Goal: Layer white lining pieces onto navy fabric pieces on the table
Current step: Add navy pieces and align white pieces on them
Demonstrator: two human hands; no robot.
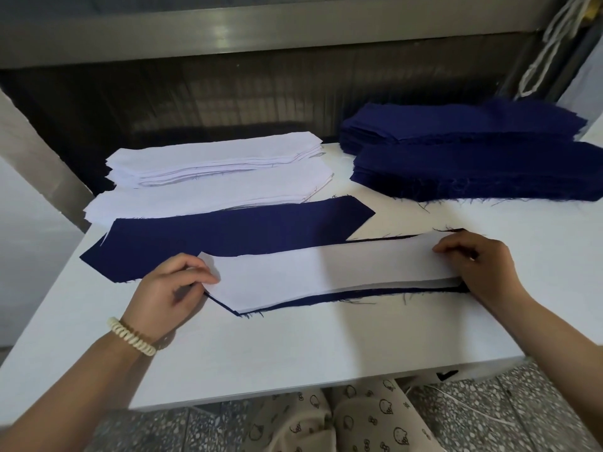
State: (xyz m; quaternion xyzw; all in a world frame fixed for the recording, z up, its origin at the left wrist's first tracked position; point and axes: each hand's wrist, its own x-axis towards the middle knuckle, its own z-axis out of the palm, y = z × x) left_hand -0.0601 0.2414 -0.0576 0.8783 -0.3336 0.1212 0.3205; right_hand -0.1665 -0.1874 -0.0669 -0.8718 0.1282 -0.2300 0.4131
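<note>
A long white lining piece (326, 272) lies on a navy fabric piece (293, 306) whose edge shows along its near side. My left hand (173, 285) pinches the lining's pointed left end. My right hand (479, 265) grips the right end of the layered pieces, fingers curled over the top. Another single navy piece (228, 233) lies just behind, partly under the lining. A stack of white lining pieces (212, 177) sits at the back left. A stack of navy pieces (473, 158) sits at the back right.
The white table (293, 350) ends at a near edge above my knees. Behind the table stands a dark panel (228, 102) under a grey metal ledge. White cords (548, 50) hang at the upper right.
</note>
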